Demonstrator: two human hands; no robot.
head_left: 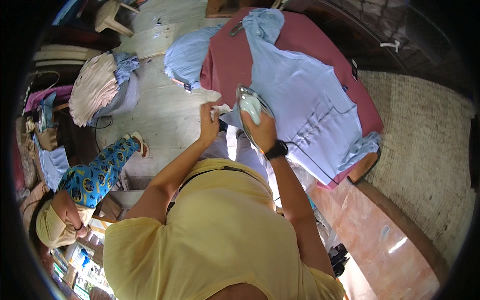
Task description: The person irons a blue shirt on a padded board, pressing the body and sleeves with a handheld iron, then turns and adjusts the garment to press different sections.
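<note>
**Head view: ironing a blue shirt**

Your right hand is wrapped tight around the iron, at the near edge of the blue shirt on the red table. Your left hand pinches the shirt's white corner, just beside the iron.

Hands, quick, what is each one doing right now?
Left hand: closed, pinching the edge of the light blue shirt.
Right hand: closed around the handle of the iron.
</note>
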